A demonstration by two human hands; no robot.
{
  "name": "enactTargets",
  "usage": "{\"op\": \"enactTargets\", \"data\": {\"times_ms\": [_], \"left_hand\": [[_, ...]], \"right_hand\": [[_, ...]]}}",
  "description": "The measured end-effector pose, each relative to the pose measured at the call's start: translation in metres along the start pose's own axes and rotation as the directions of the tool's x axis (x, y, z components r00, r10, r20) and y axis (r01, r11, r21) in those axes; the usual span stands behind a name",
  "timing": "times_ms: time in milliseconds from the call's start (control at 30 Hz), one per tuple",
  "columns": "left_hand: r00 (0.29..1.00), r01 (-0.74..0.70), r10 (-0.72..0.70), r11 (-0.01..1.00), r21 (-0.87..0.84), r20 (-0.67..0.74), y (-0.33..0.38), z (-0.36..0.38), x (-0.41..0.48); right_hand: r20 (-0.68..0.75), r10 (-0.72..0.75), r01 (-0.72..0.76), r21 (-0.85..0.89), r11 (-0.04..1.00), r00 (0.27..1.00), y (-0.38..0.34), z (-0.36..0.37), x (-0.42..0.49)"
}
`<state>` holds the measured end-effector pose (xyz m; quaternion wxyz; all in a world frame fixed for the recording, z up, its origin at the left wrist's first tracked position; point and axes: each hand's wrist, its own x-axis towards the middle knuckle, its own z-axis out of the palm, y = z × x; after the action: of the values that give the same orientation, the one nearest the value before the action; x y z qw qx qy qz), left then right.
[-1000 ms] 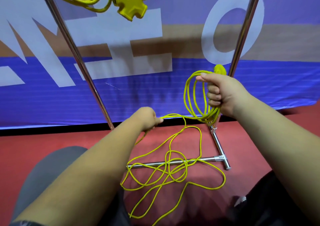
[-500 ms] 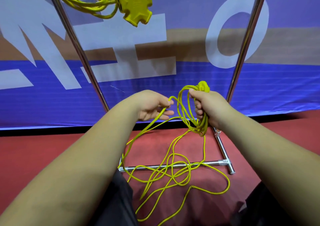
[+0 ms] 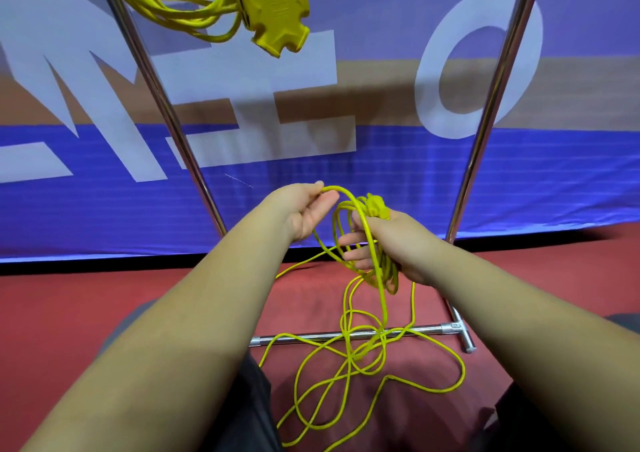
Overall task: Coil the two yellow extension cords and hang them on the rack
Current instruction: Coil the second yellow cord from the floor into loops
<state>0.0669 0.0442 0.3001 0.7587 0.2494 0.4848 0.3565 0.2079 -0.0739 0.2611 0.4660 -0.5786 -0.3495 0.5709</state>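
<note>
One coiled yellow extension cord [image 3: 180, 11] with its yellow multi-socket block [image 3: 277, 15] hangs from the rack at the top. The second yellow cord [image 3: 349, 351] lies in loose tangled loops on the red floor. My right hand [image 3: 384, 243] holds several coiled loops of it, the yellow plug [image 3: 375, 205] poking out at the thumb and the fingers partly spread. My left hand [image 3: 308, 209] pinches the cord's running strand and lays a fresh loop over onto the right hand.
The rack's two chrome uprights [image 3: 162, 105] [image 3: 491, 105] slant up in front of a blue and white banner [image 3: 519, 181]. Its floor crossbar [image 3: 346, 335] with a T-joint lies under the loose cord. My dark-trousered knees sit at the bottom edge.
My left hand has risen from near the floor up to the right hand, bringing a new loop of cord. My right hand's fingers have loosened from a tight fist.
</note>
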Motion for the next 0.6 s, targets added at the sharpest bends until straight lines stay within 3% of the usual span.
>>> {"op": "enactTargets", "data": {"times_ms": [100,233,333,400,467,533,600], "left_hand": [[0.999,0.010,-0.015,0.990,-0.141,-0.035,0.004,-0.009,0.008],[0.993,0.021,-0.040,0.985,-0.173,-0.111,0.005,-0.017,0.018],[0.993,0.045,-0.047,0.999,-0.025,-0.106,0.003,-0.018,0.019],[0.991,0.028,0.005,0.968,0.248,-0.134,0.002,-0.015,0.017],[0.974,-0.021,0.145,0.821,0.571,-0.173,0.002,-0.013,0.014],[0.963,-0.043,0.235,0.619,0.784,-0.133,0.002,-0.014,0.010],[0.984,0.008,0.152,0.465,0.885,-0.088,-0.002,-0.016,0.003]], "right_hand": [[0.060,0.032,-0.037,0.074,0.997,0.998,-0.002,0.004,-0.003],[0.078,0.033,-0.045,0.146,0.988,0.996,-0.007,0.003,-0.005],[0.086,-0.012,0.003,0.112,0.994,0.996,-0.009,0.000,-0.003],[0.068,-0.029,0.023,0.093,0.995,0.997,-0.011,-0.002,-0.001],[0.032,-0.037,0.034,0.095,0.995,0.999,-0.013,-0.006,0.003],[-0.004,-0.040,0.041,0.130,0.991,0.999,-0.015,-0.009,0.006],[-0.039,-0.042,0.047,0.151,0.987,0.998,-0.017,-0.010,0.009]]}}
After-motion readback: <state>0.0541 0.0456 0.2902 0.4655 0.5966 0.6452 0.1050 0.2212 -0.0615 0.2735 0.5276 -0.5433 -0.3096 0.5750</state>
